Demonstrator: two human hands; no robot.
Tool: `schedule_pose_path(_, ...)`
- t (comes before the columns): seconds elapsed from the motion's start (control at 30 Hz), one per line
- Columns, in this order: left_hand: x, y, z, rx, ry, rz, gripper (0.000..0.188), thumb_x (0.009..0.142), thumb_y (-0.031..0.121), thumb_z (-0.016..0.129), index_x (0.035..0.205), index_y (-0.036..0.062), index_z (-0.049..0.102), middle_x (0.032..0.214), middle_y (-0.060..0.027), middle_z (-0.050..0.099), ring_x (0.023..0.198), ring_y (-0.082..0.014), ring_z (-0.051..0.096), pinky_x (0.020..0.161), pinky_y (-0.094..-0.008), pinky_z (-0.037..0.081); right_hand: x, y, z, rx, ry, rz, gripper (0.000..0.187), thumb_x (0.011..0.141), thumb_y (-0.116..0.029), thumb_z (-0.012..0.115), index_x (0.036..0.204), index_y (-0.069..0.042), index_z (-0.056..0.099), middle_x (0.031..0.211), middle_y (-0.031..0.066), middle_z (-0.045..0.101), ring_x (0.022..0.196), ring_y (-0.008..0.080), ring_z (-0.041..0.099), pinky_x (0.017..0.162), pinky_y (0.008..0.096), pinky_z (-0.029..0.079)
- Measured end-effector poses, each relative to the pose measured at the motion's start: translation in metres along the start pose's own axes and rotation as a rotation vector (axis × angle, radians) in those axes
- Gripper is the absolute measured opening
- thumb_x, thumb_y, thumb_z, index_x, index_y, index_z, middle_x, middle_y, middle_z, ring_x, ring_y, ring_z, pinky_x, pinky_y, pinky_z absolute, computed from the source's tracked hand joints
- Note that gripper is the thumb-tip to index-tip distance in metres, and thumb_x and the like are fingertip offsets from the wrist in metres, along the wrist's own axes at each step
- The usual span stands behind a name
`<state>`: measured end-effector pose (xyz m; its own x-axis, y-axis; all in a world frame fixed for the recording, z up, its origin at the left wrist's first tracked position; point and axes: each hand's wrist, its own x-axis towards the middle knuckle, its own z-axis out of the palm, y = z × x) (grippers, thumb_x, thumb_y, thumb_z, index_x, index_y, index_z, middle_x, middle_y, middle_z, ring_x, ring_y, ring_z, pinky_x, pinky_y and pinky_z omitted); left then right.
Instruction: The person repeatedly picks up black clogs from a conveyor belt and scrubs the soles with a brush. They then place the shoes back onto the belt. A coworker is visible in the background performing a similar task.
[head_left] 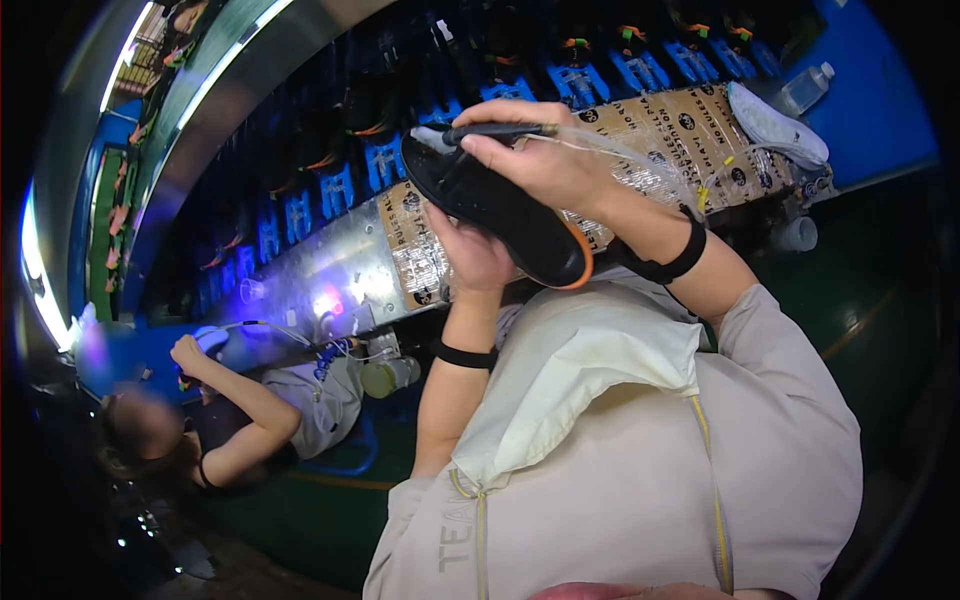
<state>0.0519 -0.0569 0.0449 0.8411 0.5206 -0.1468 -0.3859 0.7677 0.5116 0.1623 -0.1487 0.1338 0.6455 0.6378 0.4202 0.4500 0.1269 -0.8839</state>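
A black shoe (497,213), sole-shaped with an orange edge at its near end, hangs tilted in front of me. My left hand (472,253) supports it from below and from the side, fingers partly hidden behind it. In my right hand (548,168) is a black-handled brush (492,131), gripped like a pen. Its pale, whitish tip (432,140) meets the shoe's far end at the upper left. From the back of the brush a clear tube (625,150) runs off to the right.
Printed brown cardboard (740,150) covers the bench ahead, with a white shoe (775,127) and clear bottle (806,88) at its right. A white cup (795,235) sits below. Behind runs a row of blue holders (640,70). Another person (245,415) works at far left.
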Motion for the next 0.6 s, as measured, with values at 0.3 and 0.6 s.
schedule_pose_path(0.3,0.005,0.012,-0.011,-0.118,-0.236,-0.043,0.078,0.109,0.072,0.028,0.155,0.0138,0.053,0.152,-0.0095,0.060,0.141,-0.0275,0.056,0.122,-0.0442,0.043,0.008,0.007,-0.012,0.258,-0.139,0.128,0.028,0.092,-0.017,0.081,0.118,-0.007,0.082,0.110,0.0141,0.080,0.106,0.0214,0.075,0.098,0.0331,0.056)
schedule_pose_path(0.6,0.014,0.024,-0.013,0.010,-0.150,0.103,0.074,0.109,0.066,0.038,0.150,0.0080,0.057,0.150,-0.0123,0.062,0.138,-0.0308,0.059,0.121,-0.0472,0.045,0.005,-0.002,-0.023,-0.053,-0.262,-0.190,0.025,0.087,-0.013,0.080,0.109,-0.002,0.080,0.106,0.0155,0.080,0.100,0.0336,0.074,0.090,0.0393,0.059)
